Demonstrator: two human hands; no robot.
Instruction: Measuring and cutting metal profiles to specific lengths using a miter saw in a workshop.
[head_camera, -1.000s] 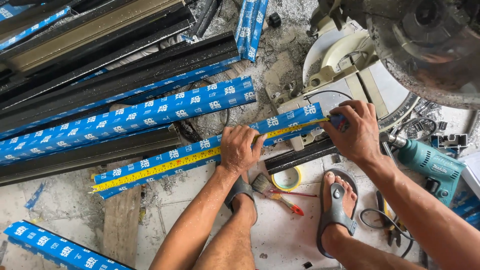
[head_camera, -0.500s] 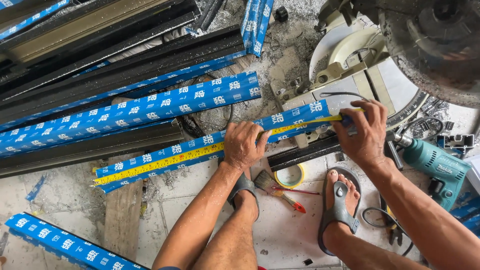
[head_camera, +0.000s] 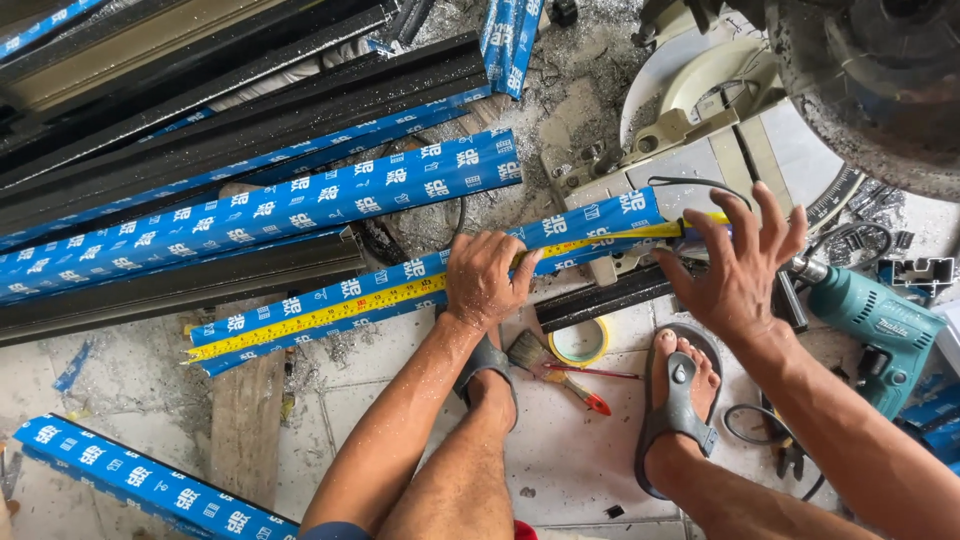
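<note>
Compared with half a second earlier, the right hand (head_camera: 735, 268) has been lifted off the end of the yellow tape measure (head_camera: 400, 295) and is now seen with all fingers spread wide and released, hovering just above the tape's far end by the saw table (head_camera: 700, 160). The left hand (head_camera: 487, 278) has stayed where it was: palm down, fingers curled over and pressed onto the tape, by which it is pinned against the blue-wrapped profile (head_camera: 420, 280). The tape is laid along the top of that profile, which is angled from lower left to upper right across the floor. Both forearms are extended forward from the lower edge, above the sandalled feet (head_camera: 680, 400). A teal drill (head_camera: 880, 320) lies well right of the open hand.
</note>
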